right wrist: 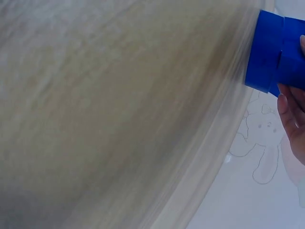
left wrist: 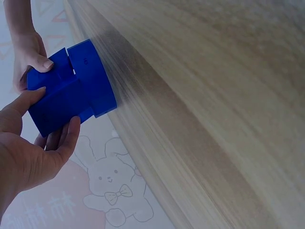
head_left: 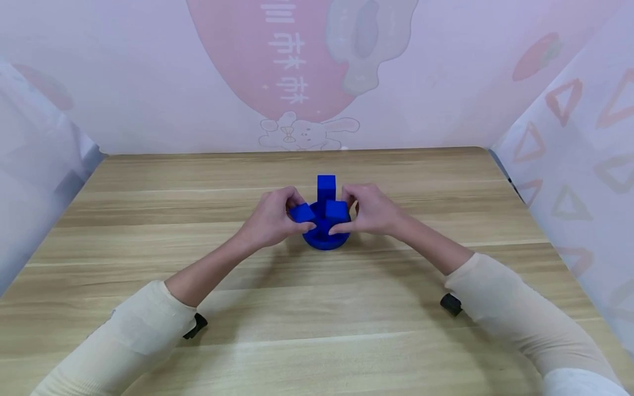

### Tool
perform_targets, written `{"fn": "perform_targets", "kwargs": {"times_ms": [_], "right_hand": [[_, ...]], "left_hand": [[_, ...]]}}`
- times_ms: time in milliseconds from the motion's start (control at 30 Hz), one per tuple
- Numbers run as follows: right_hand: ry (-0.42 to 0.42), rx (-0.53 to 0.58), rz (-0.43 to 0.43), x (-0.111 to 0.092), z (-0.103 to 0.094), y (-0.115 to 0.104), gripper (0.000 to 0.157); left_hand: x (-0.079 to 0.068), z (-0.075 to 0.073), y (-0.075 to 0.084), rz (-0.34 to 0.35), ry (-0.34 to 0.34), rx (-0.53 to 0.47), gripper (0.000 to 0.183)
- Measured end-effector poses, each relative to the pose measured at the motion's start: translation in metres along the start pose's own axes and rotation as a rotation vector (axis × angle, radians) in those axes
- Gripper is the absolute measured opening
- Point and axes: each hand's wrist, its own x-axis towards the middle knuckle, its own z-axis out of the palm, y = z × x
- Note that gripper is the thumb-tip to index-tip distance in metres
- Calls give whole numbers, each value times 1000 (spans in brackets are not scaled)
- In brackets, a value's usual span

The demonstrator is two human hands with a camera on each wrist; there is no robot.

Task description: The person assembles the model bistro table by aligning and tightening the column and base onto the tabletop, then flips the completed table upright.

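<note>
A round blue base [head_left: 324, 242] stands near the middle of the table with blue square-ended blocks on it. My left hand [head_left: 269, 219] grips the left block [head_left: 302, 213], thumb toward me and fingers behind. Opposite it, my right hand [head_left: 375, 210] holds the right block [head_left: 337, 210] between thumb and fingers. Behind these two, a taller-looking blue block [head_left: 326, 187] rises from the base, untouched. In the left wrist view, the left block [left wrist: 57, 107] sits against the slotted base [left wrist: 95, 78]. The right wrist view cuts off part of the right hand [right wrist: 296, 126] and its block.
The pieces stand on a wood-grain table [head_left: 317, 319]. A pale printed backdrop [head_left: 148, 82] with a rabbit drawing rises along the far edge, and similar sheets hang at both sides. Both forearms wear cream sleeves with a small black device underneath.
</note>
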Motion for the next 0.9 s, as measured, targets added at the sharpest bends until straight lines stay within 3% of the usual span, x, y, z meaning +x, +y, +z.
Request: {"fn": "perform_targets", "kwargs": {"times_ms": [100, 233, 533, 667, 900], "right_hand": [[1, 19, 10, 0, 1, 0, 49], [-43, 125, -1, -2, -2, 2, 44], [-238, 291, -48, -2, -13, 9, 53], [-209, 316, -19, 0, -13, 13, 51], [-59, 279, 76, -1, -11, 14, 40]], "left_hand": [[0, 1, 0, -2, 0, 3, 37], [0, 1, 0, -14, -3, 5, 37], [1, 0, 0, -22, -12, 7, 38], [1, 0, 1, -22, -10, 9, 38], [1, 1, 0, -23, -8, 7, 37]]}}
